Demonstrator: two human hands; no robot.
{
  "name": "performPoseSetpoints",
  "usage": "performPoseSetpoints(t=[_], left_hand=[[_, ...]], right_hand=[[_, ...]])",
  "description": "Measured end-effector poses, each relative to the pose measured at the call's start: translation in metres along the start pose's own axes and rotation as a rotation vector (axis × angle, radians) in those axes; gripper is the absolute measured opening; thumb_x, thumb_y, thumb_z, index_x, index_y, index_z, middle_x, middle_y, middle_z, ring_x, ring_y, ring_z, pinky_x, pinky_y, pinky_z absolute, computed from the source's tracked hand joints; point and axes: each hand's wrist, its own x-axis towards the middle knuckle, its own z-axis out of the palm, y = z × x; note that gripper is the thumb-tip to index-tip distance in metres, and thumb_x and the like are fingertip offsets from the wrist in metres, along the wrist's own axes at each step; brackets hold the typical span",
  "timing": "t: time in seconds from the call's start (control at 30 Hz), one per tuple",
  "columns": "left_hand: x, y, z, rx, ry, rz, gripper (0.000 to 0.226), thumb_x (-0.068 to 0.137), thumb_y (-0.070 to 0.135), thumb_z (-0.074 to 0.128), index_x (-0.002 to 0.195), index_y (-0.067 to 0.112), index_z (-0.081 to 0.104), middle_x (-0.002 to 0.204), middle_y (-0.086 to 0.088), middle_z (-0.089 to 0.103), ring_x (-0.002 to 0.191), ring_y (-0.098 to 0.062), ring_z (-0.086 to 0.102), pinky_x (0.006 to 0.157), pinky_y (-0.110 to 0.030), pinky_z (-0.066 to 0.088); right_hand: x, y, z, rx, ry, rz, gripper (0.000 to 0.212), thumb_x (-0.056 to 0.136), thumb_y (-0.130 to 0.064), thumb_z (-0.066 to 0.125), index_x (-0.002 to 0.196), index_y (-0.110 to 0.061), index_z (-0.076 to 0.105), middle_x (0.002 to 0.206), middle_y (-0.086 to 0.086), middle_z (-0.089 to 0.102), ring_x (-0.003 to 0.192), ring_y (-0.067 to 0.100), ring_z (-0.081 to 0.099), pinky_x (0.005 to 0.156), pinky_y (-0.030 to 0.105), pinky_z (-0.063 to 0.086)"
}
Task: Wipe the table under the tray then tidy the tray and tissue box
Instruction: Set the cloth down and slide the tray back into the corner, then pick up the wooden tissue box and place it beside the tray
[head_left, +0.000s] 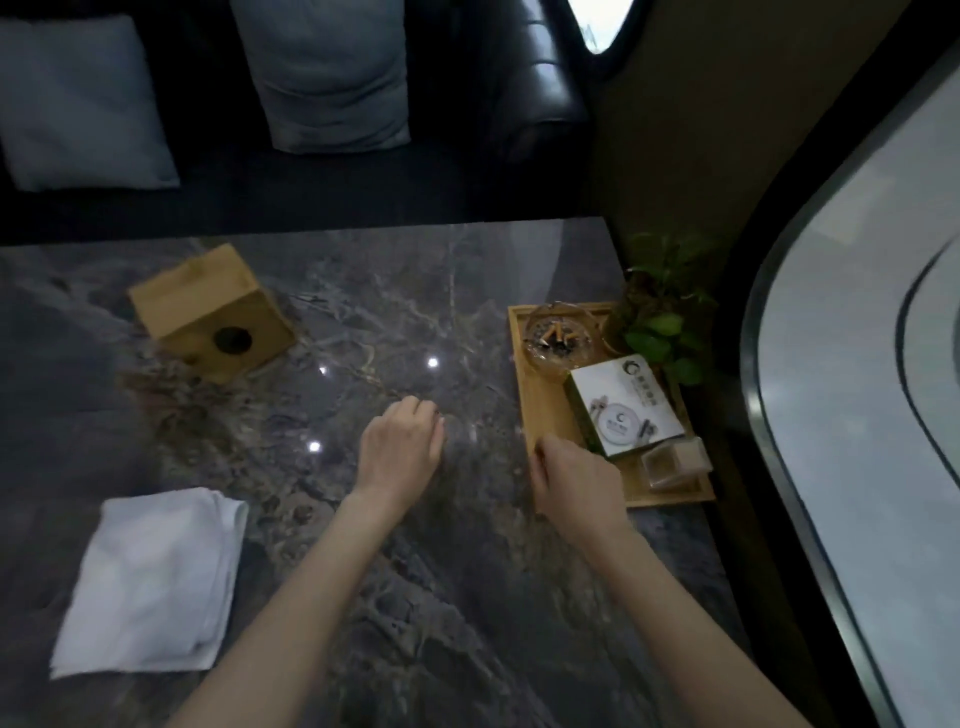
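Two bare forearms enter from the near edge and reach out over the dark marbled worktop (363, 312). Left hand (400, 452) is held over bare stone, knuckles up, fingers (415, 408) curled loosely together with nothing in them; whether the fingertips touch the surface cannot be told. Right hand (574, 478) is at the near left corner of the wooden tray (524, 384), fingers bent down against the tray's left rim; whether they actually grip the rim cannot be told, as the back of the hand covers them.

Tray lies just beyond and to the right of the right-hand fingers, flat on the worktop by its right edge. On the tray, going away from those fingers: a green-sided box with a white printed lid (623, 410) right beside them, then a glass ashtray (558, 338) with cigarette butts at the far left corner. A small clear-lidded container (672, 462) stands at the near right corner, to the right of the fingers. A potted green plant (660, 312) is at the far right corner; its pot is mostly hidden by leaves.

Wooden tissue box (208, 317), cube-shaped with a round hole in the face turned toward the camera, stands tilted out of line with the worktop edge, well apart from the left-hand fingers, beyond and to their left. Folded white cloth (150, 582) lies flat on the worktop nearer than the left-hand fingers and to their left, untouched.

Beyond the worktop: a dark sofa (545, 78) with two pale cushions (332, 73).
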Motion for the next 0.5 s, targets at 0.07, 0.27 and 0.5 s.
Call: performPoseSetpoints(t=[0.07,0.27,0.5], left_hand=[[-0.005,-0.024,-0.016,0.035,0.050,-0.029,0.011,0.080,0.015,0.063,0.085,0.005,0.063,0.079,-0.014,0.065,0.073,-0.033,0.063,0.059,-0.039,0.052],[-0.015,-0.112,-0.064,-0.012,0.202,-0.167,0.034,0.087,0.019,0.054,0.115,0.002,0.056,0.103,-0.018,0.064,0.095,-0.035,0.061,0.075,-0.043,0.052],[-0.004,-0.209,-0.102,-0.165,0.221,-0.328,0.062,0.087,0.028,0.056,0.137,0.004,0.028,0.138,-0.018,0.035,0.125,-0.032,0.038,0.099,-0.041,0.039]], right_hand=[[0.015,-0.024,-0.001,0.009,0.028,-0.075,0.025,0.095,-0.029,0.038,0.089,-0.011,0.053,0.090,0.012,0.067,0.079,0.031,0.064,0.060,0.033,0.039],[0.061,-0.109,0.007,0.090,0.098,-0.239,0.022,0.095,-0.025,0.040,0.091,-0.006,0.052,0.091,0.014,0.065,0.084,0.035,0.061,0.062,0.039,0.044],[0.115,-0.208,0.041,0.495,0.072,-0.086,0.031,0.096,-0.019,0.041,0.124,-0.008,0.048,0.108,0.012,0.063,0.106,0.030,0.055,0.077,0.030,0.039]])
